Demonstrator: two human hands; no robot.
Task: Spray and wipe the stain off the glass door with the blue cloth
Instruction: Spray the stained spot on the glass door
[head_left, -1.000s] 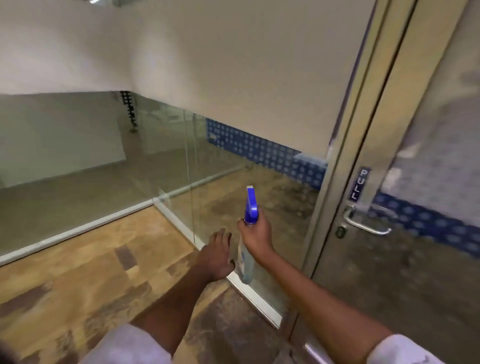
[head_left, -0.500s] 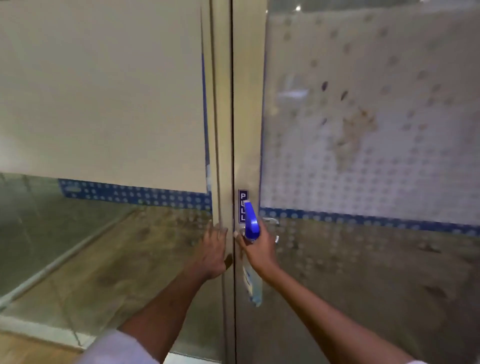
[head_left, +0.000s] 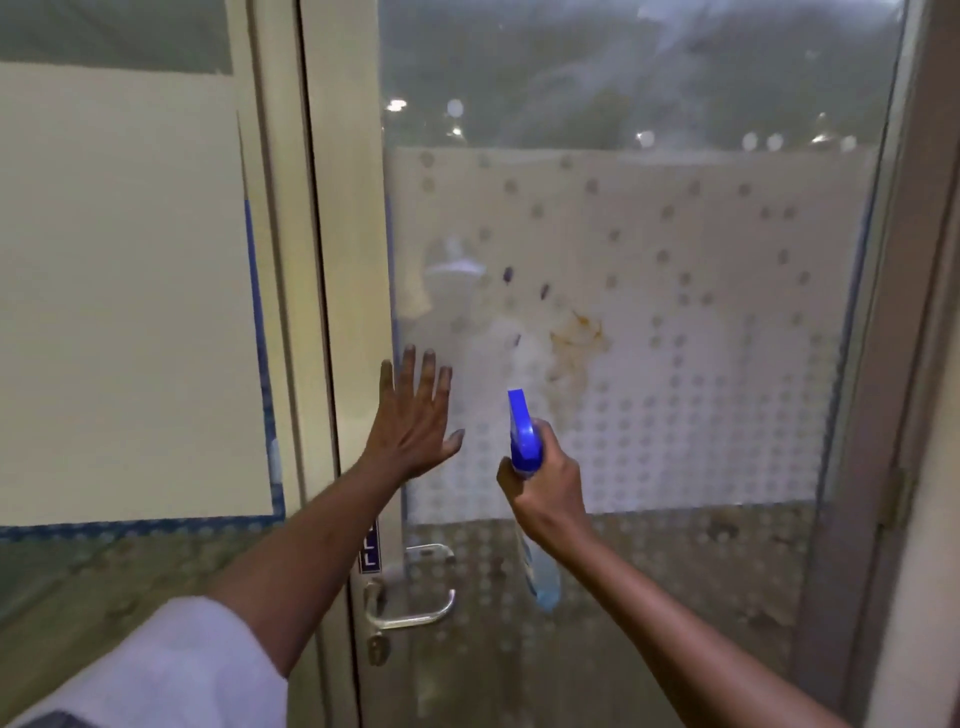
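Frosted film dotted with a fading grid across the middle of the glass door (head_left: 701, 322), with an orange-brown stain (head_left: 576, 338) left of centre on that film, streaked downward. Left hand (head_left: 413, 415) spread flat, fingers apart and pointing up, at the door's left edge where frame meets glass, empty; contact with the pane likely but not certain from this angle. Right hand (head_left: 545, 483) wrapped around the neck of a spray bottle (head_left: 524, 441), blue nozzle aimed up toward the stain, clear body hanging below the fist, tinted blue at the bottom. Pale mist (head_left: 511, 353) hanging just above the nozzle, between the left hand's fingertips and the stain, just beside the stain's left side. Below the film's lower edge, clear glass with fainter dots and a patterned floor beyond. Metal lever handle (head_left: 415, 608) low on the door's left stile, keyhole just under it, small dark sign (head_left: 369, 551) just above, partly hidden behind the left forearm. Cream panel (head_left: 130, 286) edged in blue on the fixed pane left of the door. White sleeve (head_left: 171, 670) at the lower left corner. Reflected points of light along the door's upper, unfrosted band. Blue cloth nowhere visible.
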